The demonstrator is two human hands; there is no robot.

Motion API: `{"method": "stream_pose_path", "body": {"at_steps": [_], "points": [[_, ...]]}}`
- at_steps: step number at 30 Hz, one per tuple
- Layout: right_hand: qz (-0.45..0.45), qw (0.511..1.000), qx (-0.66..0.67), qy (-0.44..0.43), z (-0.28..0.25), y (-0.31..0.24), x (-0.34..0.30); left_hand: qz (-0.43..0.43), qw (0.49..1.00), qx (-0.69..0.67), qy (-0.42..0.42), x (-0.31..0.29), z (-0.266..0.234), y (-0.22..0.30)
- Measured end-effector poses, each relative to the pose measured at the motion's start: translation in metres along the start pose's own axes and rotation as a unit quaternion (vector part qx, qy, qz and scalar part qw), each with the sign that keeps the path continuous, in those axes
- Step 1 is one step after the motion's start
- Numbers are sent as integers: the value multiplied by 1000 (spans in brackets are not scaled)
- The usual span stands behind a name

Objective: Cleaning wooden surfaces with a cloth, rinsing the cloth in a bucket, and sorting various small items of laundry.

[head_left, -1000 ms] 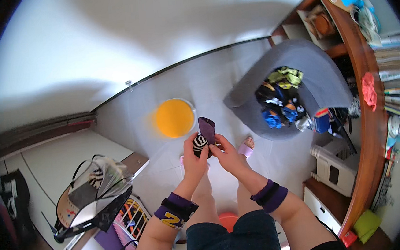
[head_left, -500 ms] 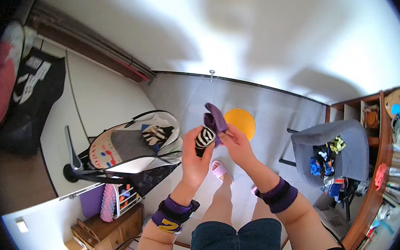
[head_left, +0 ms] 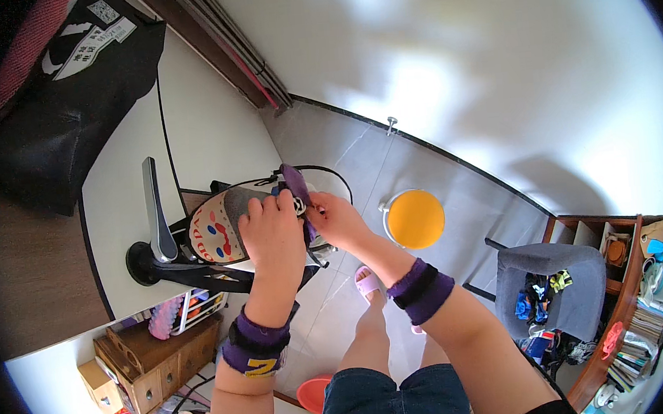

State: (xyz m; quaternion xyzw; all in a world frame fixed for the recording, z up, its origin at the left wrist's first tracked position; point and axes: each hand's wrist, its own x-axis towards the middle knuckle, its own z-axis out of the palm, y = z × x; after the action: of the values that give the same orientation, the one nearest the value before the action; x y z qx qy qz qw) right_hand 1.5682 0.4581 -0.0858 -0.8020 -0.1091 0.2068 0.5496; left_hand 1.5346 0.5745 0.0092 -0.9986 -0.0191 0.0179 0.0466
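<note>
My left hand [head_left: 273,231] closes around a bundle with black-and-white stripes [head_left: 299,206], mostly hidden by my fingers. Pinched at its edge by my right hand [head_left: 333,221] is a piece of purple cloth [head_left: 295,183] that sticks up beyond both hands. Whether these are one piece or two I cannot tell. Both hands are over the mouth of a beige printed fabric bag [head_left: 217,230] with a grey panel and a dark wire-like rim. My arms cover much of its opening. Each forearm wears a purple and black wristband [head_left: 257,344].
A lever handle [head_left: 159,213] juts from the white door beside the bag. A black bag [head_left: 98,108] hangs at upper left. On the floor is a round yellow-topped bin [head_left: 416,218]. To the right, a grey chair [head_left: 558,267] holds clothes by a wooden shelf [head_left: 625,324].
Both hands have moved left with the striped bundle and purple cloth, from above the floor to over the bag's mouth. The view has shifted, bringing the door handle closer.
</note>
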Motion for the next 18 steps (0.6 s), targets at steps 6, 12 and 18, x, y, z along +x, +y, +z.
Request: {"method": "stream_pose_path", "body": {"at_steps": [6,12,18], "points": [[-34,992,-118,-4,2,27,-10,11,999,-28,15,3,9,11],[10,996,52,70,-43,58,-56,111,964,-237,38,-22,22,57],[111,971,137,164,-85,123,-132,209,931,-296,-43,-59,38,135]]}}
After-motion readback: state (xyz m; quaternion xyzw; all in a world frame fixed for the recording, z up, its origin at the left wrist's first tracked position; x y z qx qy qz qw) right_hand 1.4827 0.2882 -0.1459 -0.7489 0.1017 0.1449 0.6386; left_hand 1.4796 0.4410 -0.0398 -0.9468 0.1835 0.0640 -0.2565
